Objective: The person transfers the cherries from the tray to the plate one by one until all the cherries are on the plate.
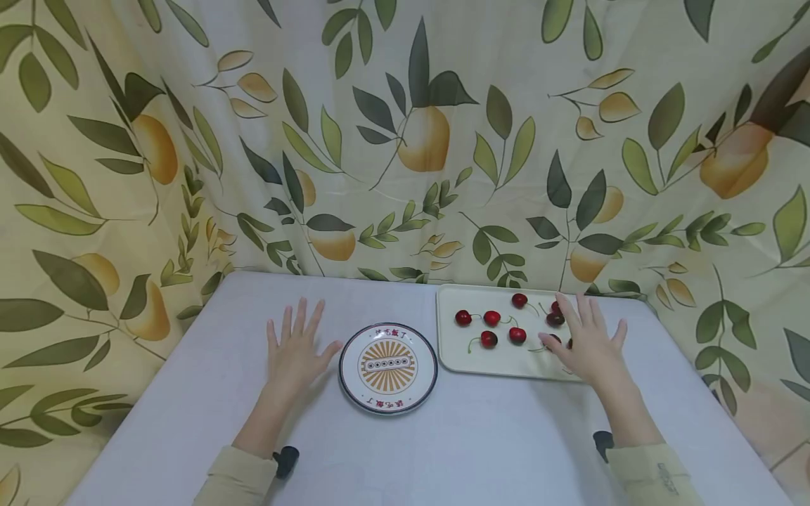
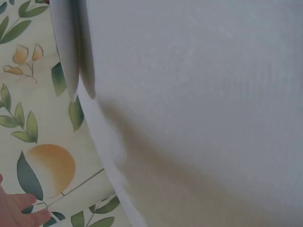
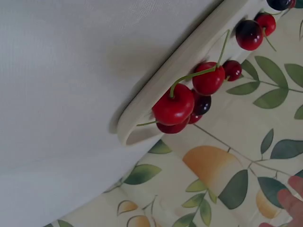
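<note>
My left hand (image 1: 294, 358) has its fingers spread, to the left of a round plate (image 1: 388, 402) with a gold sunburst and red lettering. Fingers also spread, my right hand (image 1: 591, 344) hovers over the right part of a cream rectangular tray (image 1: 471, 360). Several red cherries with green stems lie on the tray, among them a bright red cherry (image 1: 491, 318) and a darker cherry (image 1: 489, 339); my right hand hides part of the group. The right wrist view shows a large cherry (image 3: 173, 106) near the tray's end. Neither hand holds anything.
A white cloth covers the table (image 1: 405, 457). Behind it and along the sides hangs a curtain (image 1: 380, 183) printed with leaves and orange fruit. The plate stands just left of the tray.
</note>
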Action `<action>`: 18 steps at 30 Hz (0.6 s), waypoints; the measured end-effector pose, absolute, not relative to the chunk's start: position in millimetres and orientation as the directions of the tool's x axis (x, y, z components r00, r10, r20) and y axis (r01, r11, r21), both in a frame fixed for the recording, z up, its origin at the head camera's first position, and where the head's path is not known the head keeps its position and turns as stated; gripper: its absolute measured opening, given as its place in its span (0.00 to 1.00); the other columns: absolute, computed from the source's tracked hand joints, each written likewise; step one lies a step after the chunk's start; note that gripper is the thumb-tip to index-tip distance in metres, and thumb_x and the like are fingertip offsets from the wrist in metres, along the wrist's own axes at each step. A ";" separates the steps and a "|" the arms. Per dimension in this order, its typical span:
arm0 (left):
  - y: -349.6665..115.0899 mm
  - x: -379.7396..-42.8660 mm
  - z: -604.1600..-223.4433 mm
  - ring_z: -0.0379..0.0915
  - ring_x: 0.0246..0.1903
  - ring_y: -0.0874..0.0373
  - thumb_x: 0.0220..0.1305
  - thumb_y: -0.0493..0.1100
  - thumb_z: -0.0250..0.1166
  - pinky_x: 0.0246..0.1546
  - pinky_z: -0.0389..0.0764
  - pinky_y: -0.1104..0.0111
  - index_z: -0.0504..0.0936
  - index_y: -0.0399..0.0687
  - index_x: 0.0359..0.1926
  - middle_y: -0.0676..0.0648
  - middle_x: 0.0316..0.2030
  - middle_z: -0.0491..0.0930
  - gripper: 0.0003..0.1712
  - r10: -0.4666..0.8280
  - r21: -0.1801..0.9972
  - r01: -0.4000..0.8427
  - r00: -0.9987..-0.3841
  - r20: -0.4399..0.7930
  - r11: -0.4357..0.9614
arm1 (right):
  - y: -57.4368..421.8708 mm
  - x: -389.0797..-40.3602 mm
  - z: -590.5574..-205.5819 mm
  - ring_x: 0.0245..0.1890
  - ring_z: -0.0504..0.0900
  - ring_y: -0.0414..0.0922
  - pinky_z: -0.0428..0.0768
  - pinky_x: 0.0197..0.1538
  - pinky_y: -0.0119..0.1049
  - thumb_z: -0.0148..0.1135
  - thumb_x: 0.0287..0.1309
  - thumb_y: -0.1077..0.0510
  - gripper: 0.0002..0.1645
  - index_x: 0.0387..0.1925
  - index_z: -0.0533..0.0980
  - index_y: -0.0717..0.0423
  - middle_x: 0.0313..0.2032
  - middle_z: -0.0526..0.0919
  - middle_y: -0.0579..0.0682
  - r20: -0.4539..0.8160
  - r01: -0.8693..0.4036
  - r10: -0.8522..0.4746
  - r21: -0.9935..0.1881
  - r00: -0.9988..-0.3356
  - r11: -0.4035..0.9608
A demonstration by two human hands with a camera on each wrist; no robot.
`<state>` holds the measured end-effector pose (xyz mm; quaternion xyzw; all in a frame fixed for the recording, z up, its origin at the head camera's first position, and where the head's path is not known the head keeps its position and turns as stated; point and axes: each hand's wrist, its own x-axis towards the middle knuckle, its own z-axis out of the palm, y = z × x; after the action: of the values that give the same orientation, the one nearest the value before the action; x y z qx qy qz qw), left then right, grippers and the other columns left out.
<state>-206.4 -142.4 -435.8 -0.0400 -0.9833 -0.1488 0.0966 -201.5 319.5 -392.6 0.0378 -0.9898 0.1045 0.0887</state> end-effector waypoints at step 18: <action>-137.5 -213.3 -456.3 0.79 0.22 0.54 0.59 0.43 0.63 0.21 0.83 0.60 0.47 0.57 0.70 0.37 0.34 0.82 0.44 0.006 0.909 -0.367 -0.927 -0.375 0.199 | 310.8 -229.3 -411.2 0.51 0.64 0.62 0.61 0.53 0.64 0.63 0.54 0.55 0.31 0.58 0.64 0.52 0.50 0.65 0.62 0.384 -0.176 -0.135 -0.073 -0.913 0.982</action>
<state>-213.3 -137.5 -456.3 0.1186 -0.7597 -0.6215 -0.1500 -229.3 310.8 -411.2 0.0798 -0.9766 0.0533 0.1924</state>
